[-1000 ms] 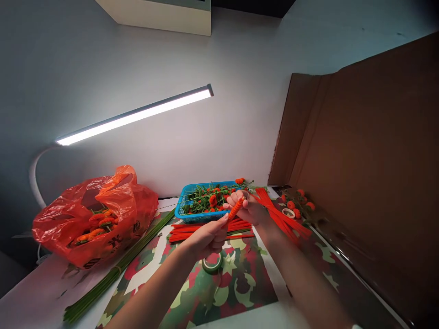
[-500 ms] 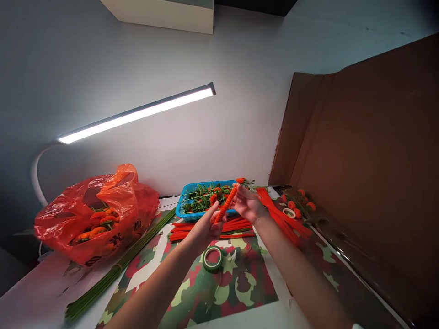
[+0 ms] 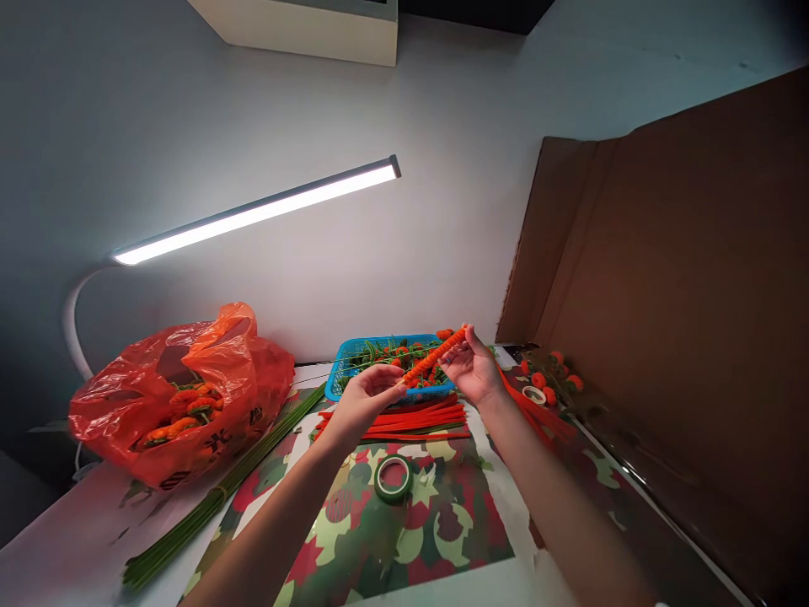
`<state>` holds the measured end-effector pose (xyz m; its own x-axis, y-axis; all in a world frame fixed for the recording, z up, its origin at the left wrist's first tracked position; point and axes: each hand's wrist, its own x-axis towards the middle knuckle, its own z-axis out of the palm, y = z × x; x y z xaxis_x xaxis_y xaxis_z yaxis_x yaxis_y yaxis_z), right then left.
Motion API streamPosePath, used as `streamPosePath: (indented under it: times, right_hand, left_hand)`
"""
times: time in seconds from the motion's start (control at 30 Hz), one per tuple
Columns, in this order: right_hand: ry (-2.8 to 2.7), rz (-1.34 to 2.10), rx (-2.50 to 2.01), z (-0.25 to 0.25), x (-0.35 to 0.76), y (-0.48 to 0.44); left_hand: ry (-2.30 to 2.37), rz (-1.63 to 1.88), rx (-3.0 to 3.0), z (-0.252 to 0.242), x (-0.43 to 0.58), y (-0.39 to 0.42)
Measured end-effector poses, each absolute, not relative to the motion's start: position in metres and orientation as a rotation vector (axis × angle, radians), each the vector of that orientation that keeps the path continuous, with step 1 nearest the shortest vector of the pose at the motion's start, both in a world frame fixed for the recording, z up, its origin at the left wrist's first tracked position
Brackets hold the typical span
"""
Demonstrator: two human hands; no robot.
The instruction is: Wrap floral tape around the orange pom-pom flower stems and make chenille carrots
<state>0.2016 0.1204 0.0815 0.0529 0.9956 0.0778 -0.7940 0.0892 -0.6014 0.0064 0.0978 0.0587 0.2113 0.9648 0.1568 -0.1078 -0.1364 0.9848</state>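
I see left hand (image 3: 363, 394) pinching lower end of coiled orange pipe cleaner (image 3: 435, 357), right hand (image 3: 473, 371) gripping upper end; coil stretched aslant above blue basket (image 3: 354, 350), over tabletop (image 3: 82, 539).

A red bag (image 3: 246, 379) sits near the tabletop's (image 3: 76, 539) left edge, a blue basket (image 3: 338, 381) at its far edge, and a tape roll (image 3: 377, 482) lies mid-tabletop.

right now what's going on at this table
A person holds an orange fuzzy stem slanted in the air, the left hand pinching its lower end and the right hand its upper end, near a blue basket. Below it lie red stems, a green tape roll sits on the camouflage mat, and an orange bag lies to the left.
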Motion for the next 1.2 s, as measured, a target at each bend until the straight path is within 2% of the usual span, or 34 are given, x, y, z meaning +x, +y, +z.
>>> streamPosePath:
  times: [0.23,0.6,0.9,1.2]
  right_hand:
    - [-0.605,1.435,-0.453,0.082,0.205,0.119]
    - [-1.308,1.184,-0.719,0.09,0.233,0.112]
    - [-1.565,1.044,-0.822,0.093,0.236,0.107]
    - [-1.648,0.728,-1.025,0.1,0.223,0.093]
  left_hand:
    - [0.936,1.338,1.365,0.075,-0.001,0.094]
    - [0.91,1.612,1.261,0.088,-0.026,0.101]
    - [0.901,1.607,1.208,0.088,-0.03,0.105]
    - [0.924,1.591,1.301,0.085,-0.026,0.103]
